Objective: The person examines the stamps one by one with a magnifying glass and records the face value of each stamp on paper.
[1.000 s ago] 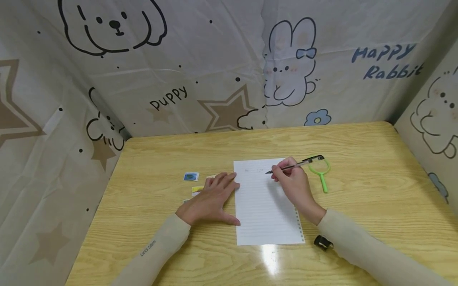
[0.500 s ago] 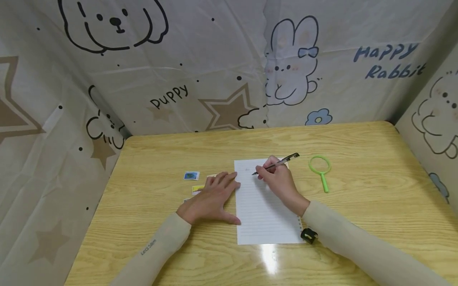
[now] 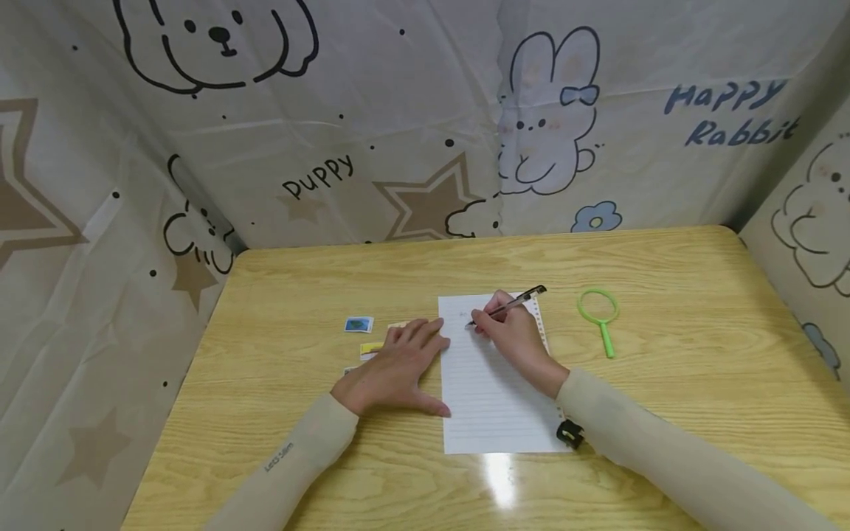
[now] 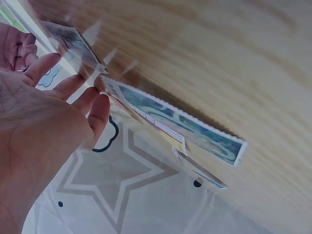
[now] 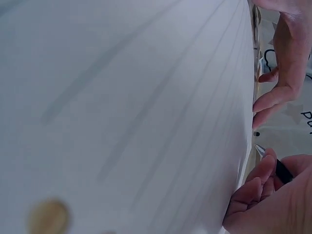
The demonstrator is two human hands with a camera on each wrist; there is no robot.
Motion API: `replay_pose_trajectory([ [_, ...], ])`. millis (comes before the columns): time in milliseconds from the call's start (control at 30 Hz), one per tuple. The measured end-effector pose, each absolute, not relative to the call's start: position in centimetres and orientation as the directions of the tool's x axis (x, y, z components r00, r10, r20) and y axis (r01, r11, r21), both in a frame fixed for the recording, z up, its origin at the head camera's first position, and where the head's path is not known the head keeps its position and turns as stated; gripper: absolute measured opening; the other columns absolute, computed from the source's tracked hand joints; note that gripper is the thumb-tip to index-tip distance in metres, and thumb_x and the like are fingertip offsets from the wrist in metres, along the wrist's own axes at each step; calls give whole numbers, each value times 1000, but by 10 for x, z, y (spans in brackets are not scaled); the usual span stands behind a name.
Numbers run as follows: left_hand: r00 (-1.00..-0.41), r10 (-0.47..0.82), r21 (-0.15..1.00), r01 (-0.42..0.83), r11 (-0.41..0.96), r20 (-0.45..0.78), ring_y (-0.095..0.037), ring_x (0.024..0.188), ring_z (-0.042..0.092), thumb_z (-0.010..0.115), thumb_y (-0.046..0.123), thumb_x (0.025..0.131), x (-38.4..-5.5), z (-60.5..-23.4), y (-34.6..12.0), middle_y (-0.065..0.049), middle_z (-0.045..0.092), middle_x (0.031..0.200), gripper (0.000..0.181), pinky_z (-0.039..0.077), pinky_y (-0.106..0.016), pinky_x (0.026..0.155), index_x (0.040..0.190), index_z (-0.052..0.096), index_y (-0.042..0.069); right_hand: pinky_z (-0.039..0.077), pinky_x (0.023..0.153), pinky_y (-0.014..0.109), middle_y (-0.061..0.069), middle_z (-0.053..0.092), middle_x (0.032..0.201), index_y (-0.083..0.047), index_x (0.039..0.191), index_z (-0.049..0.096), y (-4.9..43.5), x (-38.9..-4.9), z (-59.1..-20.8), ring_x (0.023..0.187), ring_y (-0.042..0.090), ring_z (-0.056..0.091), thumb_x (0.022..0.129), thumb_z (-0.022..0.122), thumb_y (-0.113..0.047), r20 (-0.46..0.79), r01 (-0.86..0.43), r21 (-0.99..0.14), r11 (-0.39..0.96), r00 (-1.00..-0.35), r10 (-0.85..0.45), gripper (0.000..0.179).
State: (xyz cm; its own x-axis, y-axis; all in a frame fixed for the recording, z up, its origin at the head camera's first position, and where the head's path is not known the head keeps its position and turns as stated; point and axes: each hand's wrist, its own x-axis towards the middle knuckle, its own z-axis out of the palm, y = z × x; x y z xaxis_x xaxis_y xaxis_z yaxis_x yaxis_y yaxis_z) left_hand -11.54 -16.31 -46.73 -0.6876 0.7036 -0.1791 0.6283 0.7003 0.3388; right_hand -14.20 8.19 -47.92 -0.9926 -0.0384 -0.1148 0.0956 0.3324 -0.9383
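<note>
A lined sheet of paper (image 3: 488,413) with punched holes along its right edge lies on the table. My right hand (image 3: 514,332) pinches a black pen (image 3: 518,301), its tip at the upper left of the sheet, just below a little faint handwriting (image 3: 462,315). The same pen (image 5: 282,171) shows between thumb and fingers in the right wrist view. My left hand (image 3: 401,369) lies spread, fingertips and thumb at the sheet's left edge. Under and beside it are several stamps, among them a blue one (image 3: 358,324) and a yellow one (image 3: 370,348), some partly hidden by the hand.
A green magnifying glass (image 3: 600,319) lies to the right of the sheet. A black band-like object (image 3: 569,434) sits by the right sleeve. Patterned cloth (image 3: 265,147) hangs behind and at both sides of the wooden table (image 3: 677,310).
My right hand has moved left across the sheet with the pen, away from the magnifying glass, then settled near the upper left. The left hand has stayed in place.
</note>
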Motion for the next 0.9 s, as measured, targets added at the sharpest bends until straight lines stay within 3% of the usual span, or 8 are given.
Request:
replay_pose_trajectory([
  [900,-679,711,320,643,696,-182,-40,161,22,80,76,85,-116,-467,-163,-18,23,177,109,24,-61,122,162,46,7,46,61,25,4,74,83,-10,94,59,83,-141,-481,74,15,67,105,73,-18,-109,77,-911,405,-992,-57,19],
])
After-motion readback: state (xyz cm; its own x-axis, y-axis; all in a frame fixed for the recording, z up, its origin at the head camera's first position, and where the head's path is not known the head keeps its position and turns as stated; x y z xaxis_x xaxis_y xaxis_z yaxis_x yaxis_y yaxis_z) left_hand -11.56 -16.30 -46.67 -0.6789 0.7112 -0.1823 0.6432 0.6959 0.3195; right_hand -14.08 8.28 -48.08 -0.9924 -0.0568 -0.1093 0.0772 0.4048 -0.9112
